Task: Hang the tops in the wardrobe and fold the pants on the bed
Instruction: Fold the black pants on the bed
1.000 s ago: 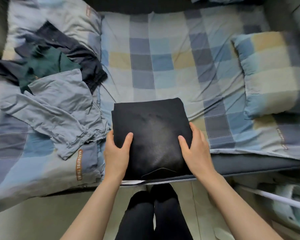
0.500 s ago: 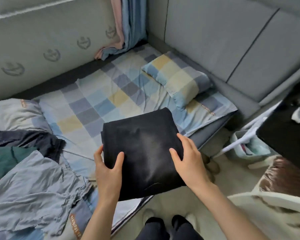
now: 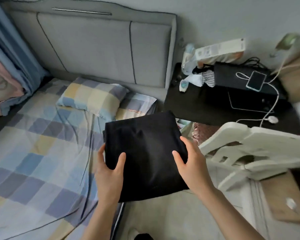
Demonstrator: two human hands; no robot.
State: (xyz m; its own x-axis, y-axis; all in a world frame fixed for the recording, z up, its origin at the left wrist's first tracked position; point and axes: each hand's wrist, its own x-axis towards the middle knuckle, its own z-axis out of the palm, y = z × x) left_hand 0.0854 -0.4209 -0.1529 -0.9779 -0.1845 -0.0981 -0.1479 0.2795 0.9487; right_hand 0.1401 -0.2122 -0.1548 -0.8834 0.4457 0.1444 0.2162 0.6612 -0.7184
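Held thing: a folded black fabric bundle of pants (image 3: 145,153), squarish and thick, is being carried off the mattress — it is hanging over the bed's right edge and partly over the floor.
Left hand (image 3: 109,172): is gripping the bundle's left edge, thumb lying on top, the other fingers curled underneath and out of sight.
Right hand (image 3: 192,163): is gripping the right edge the same way — thumb on top, fingers tucked below.
Key relation: the bundle is lying between the 2 hands and reaching away from the person beyond the thumbs; its longer side is running away from the body, tilted slightly left.
Nearer hand: neither, both are holding at about the same depth.
Set-down side: the checked blue-and-yellow bedsheet (image 3: 42,153) is lying to the left of the bundle, so the left hand is likely leading any placement there.
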